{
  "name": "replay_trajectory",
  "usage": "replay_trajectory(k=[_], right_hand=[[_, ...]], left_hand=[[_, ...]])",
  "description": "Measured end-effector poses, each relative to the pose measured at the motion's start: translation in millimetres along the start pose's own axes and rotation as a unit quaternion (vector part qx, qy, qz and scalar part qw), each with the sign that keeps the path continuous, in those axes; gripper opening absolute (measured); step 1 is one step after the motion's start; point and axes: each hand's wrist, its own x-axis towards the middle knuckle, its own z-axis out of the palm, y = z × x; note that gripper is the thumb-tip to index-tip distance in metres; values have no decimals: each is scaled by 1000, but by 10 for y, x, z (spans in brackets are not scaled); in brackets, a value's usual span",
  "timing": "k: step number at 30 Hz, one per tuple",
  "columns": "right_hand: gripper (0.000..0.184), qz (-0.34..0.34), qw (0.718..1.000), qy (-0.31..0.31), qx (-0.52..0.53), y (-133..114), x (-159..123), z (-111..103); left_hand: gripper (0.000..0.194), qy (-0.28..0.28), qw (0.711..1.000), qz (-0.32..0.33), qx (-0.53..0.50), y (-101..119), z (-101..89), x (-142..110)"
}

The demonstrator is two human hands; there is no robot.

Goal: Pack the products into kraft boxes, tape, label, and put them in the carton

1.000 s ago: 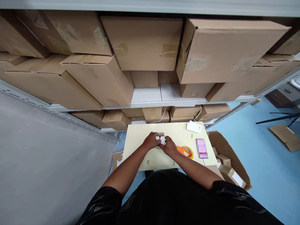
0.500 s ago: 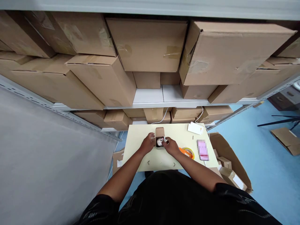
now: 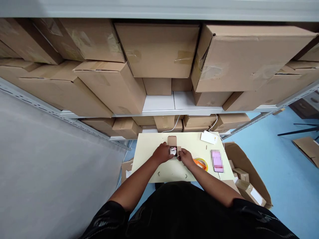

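Observation:
A small cardboard box [image 3: 171, 140] stands on the cream table [image 3: 149, 141], its lid flap raised at the back. Inside it sits a round, white and silvery item [image 3: 172, 151] whose kind I cannot make out. My left hand [image 3: 161, 153] grips the box's left side, the thumb reaching to the front near the item. My right hand [image 3: 185, 157] pinches the box's right side flap [image 3: 178, 151] between thumb and fingers. Right beside that forearm lies an orange tape dispenser [image 3: 198, 163] with a roll of yellowish tape [image 3: 204, 164].
A phone with a pink screen [image 3: 217, 160] and a white card or packet [image 3: 208, 137] lie on the table's right part. A large open carton [image 3: 249, 166] holding small boxes stands on the floor at right. Shelves [image 3: 159, 103] full of cardboard boxes [image 3: 159, 49] rise behind.
My left hand has closed in on the box's left side. My right hand has moved from the item to the right flap, which now stands out to the side.

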Motion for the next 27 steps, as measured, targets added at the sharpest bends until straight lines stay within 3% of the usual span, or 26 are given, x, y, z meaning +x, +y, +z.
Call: replay_trajectory(k=[7, 12, 15, 18, 22, 25, 27], right_hand=[[23, -24, 998, 5, -53, 20, -24, -11], [22, -24, 999, 5, -47, 0, -37, -21], [20, -24, 999, 1, -38, -20, -54, -12], [21, -20, 1000, -4, -23, -30, -65, 2], [24, -10, 999, -1, -50, -52, -52, 15], [29, -49, 993, 28, -104, -123, -50, 5], [43, -91, 984, 70, -135, -211, -64, -22]], left_hand=[[54, -1, 994, -85, 74, 271, 67, 183], [51, -1, 994, -78, 81, 296, 102, 188], [54, 22, 993, -73, 90, 303, 30, 118], [49, 74, 992, -39, 93, 331, -153, 20], [39, 120, 992, -3, 33, 356, -533, -102], [28, 127, 990, -8, -61, 325, -815, -149], [22, 144, 984, 4, -108, 285, -962, -157]])
